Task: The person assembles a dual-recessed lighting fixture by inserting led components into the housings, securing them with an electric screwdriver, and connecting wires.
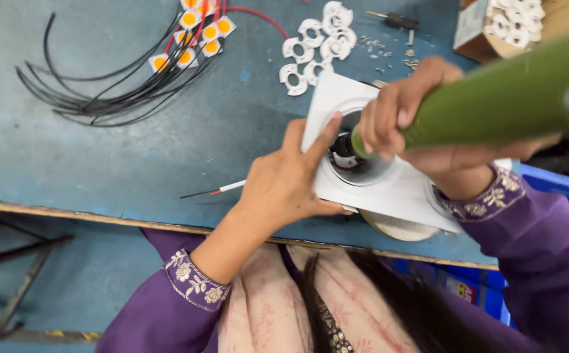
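Two hands work a white square light fitting (389, 186) on the blue workbench (101, 150): the left hand (284, 180) presses its edge, fingers spread, while the right hand (405, 108) grips a green power screwdriver (493, 98) over the fitting's round opening.

Your white square light fitting (389, 186) lies flat at the near edge of the blue counter (101, 150), its round recess facing up. Your green-handled screwdriver (493, 104) slants down from the right, its tip inside that recess.
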